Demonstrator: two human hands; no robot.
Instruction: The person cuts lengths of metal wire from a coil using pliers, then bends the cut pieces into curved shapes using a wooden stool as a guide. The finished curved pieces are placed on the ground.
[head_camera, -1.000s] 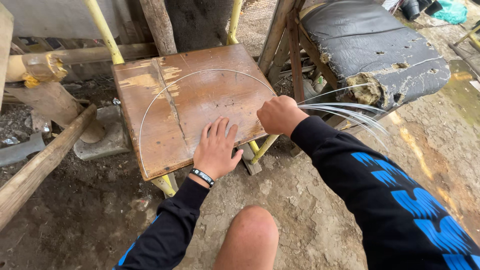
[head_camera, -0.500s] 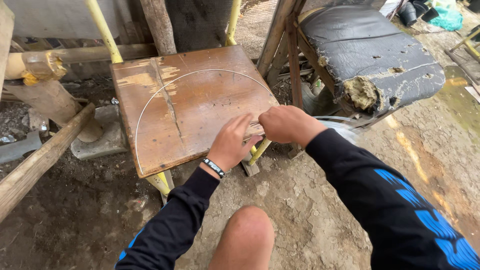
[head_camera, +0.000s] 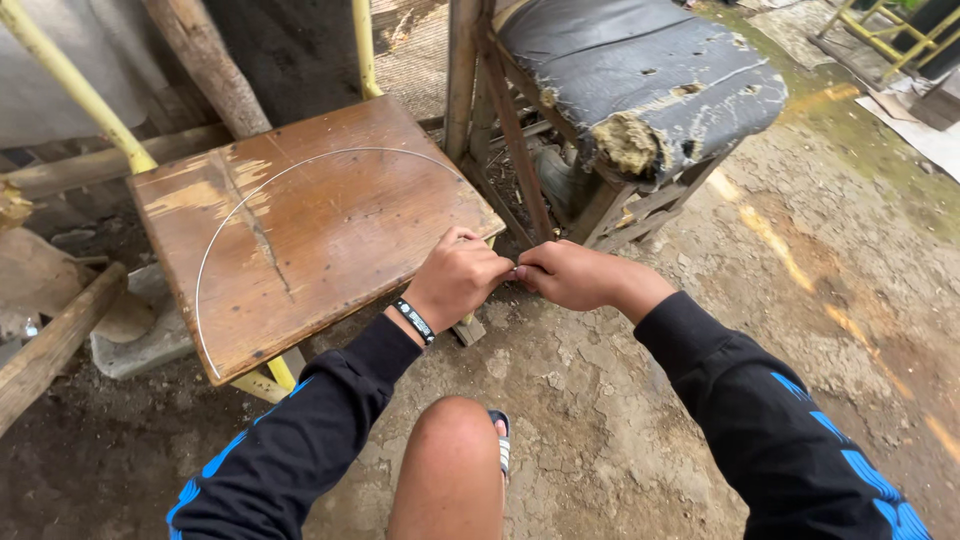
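A thin grey wire (head_camera: 262, 186) arcs over the worn brown wooden board (head_camera: 330, 230) of a low stand with yellow legs. My left hand (head_camera: 455, 277) is closed at the board's near right corner, fingers pinched on the wire's end. My right hand (head_camera: 568, 274) is closed right beside it, fingertips meeting the left hand's, also pinching the wire. Both arms wear black sleeves with blue marks; a dark band sits on my left wrist. My bare knee (head_camera: 452, 440) is below the hands.
A torn black padded seat (head_camera: 640, 70) on a wooden frame stands at the upper right, foam showing at its corner. Wooden poles (head_camera: 50, 345) and a concrete block (head_camera: 135, 345) lie at the left. The ground is cracked dirt (head_camera: 620, 420). Yellow metal frames stand at the far upper right.
My left hand left the board, where it lay flat, and closed on the wire beside my right hand. The loose wire strands seen right of my right hand are gone from view.
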